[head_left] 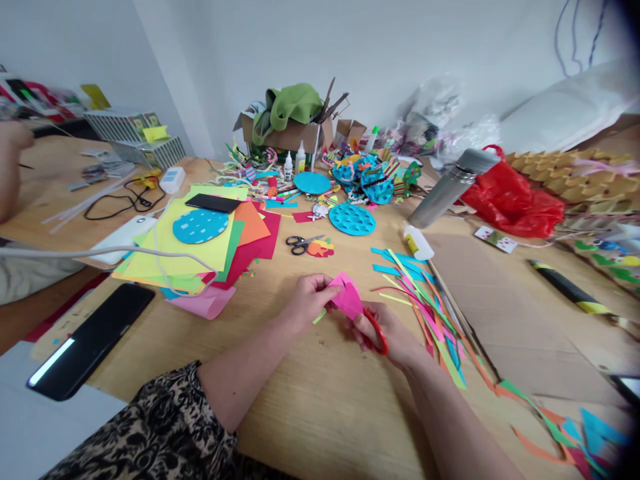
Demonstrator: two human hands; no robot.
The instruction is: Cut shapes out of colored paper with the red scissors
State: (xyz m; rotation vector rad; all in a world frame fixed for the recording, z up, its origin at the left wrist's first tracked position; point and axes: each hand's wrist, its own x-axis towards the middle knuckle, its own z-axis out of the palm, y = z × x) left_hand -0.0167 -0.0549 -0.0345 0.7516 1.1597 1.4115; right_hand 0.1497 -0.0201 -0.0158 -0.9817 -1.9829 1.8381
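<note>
My left hand [311,297] pinches a small piece of bright pink paper [347,297] by its left edge, above the wooden table. My right hand [383,330] grips a pair of scissors with red handles [379,331], held against the lower right of that paper; the blades are hidden behind it. A small light green paper scrap [319,316] lies just under my left hand. To the right of my hands lies a loose pile of coloured paper strips [435,307]. Black-handled scissors [299,246] rest beyond my hands, beside orange and red paper cut-outs [321,249].
Coloured paper sheets [150,257] with a phone [213,203] are stacked at left. Blue discs [352,219], glue bottles [418,243] and a steel flask [445,190] stand or lie further back. Cardboard [515,313] covers the right side. Another person's arm [35,303] reaches in at left.
</note>
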